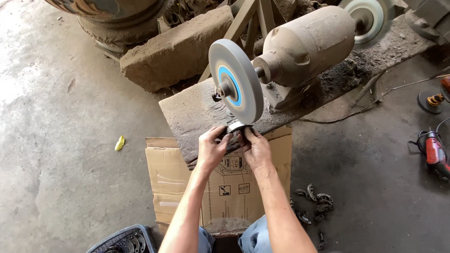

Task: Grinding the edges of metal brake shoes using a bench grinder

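Note:
A small curved metal piece [236, 127] is pressed against the lower rim of a grey grinding wheel [236, 86] with a blue centre. My left hand [212, 147] grips the piece from the left and my right hand [255, 147] grips it from the right, fingertips nearly touching. The wheel is mounted on a dusty bench grinder motor [307, 44], which sits on a rough wooden plank [192, 110]. A second wheel [368, 16] is on the motor's far end.
A flattened cardboard box [168, 178] lies on the concrete floor below the plank. Several similar metal pieces [314, 204] are scattered to the right. A red power tool [436, 152] lies at far right. A dark basket [124, 241] holds parts at lower left. A stone block [176, 49] is behind.

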